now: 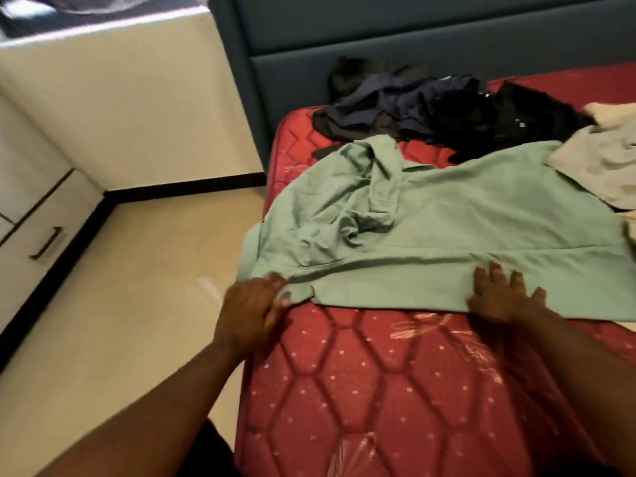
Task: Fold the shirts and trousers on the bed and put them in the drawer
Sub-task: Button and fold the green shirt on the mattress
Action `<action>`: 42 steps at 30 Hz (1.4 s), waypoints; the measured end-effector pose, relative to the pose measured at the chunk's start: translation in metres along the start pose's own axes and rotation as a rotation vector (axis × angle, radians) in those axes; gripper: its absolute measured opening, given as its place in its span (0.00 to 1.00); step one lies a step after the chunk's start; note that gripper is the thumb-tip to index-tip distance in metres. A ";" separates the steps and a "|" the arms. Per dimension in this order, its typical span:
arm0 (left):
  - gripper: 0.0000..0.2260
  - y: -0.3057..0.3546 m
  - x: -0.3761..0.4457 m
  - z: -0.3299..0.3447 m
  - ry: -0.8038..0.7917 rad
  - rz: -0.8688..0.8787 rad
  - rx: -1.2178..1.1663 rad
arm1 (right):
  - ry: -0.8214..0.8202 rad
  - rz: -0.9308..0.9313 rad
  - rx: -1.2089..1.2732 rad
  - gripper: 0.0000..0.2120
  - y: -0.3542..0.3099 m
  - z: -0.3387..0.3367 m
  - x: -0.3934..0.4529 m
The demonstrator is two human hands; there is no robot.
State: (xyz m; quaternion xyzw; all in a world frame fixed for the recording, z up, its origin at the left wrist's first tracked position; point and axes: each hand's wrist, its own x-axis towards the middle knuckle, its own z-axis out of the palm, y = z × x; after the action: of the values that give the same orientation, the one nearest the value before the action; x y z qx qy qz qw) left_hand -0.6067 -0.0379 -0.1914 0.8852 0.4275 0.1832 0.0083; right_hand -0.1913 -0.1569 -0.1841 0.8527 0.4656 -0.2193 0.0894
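Bare red mattress (378, 373) lies open before the green shirt (447, 218); dark clothes (430, 108) crowd the headboard (413, 36).

My left hand (253, 302) is smeared by motion, so I cannot tell how its fingers lie on the near left corner of the green shirt (430, 232). The shirt runs off the right edge of the picture, as do the beige clothes (600, 163) at the bed's (361, 373) far right. The dark pile (430, 108) by the headboard is too murky to sort into separate garments.
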 end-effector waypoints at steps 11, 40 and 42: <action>0.18 -0.008 -0.020 -0.002 0.139 -0.797 -1.231 | 0.042 -0.458 -0.011 0.30 -0.153 0.054 -0.040; 0.12 0.047 0.030 0.009 0.135 0.172 0.000 | 0.121 -0.530 -0.180 0.41 -0.151 0.049 -0.043; 0.08 0.061 0.037 0.030 -0.115 0.128 -0.085 | 0.159 -0.580 -0.185 0.45 -0.155 0.043 -0.038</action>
State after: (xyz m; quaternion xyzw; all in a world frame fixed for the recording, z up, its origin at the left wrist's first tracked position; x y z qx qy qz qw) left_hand -0.5301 -0.0445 -0.1973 0.9187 0.3605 0.1501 0.0586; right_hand -0.3511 -0.1152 -0.1966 0.6871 0.7128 -0.1251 0.0636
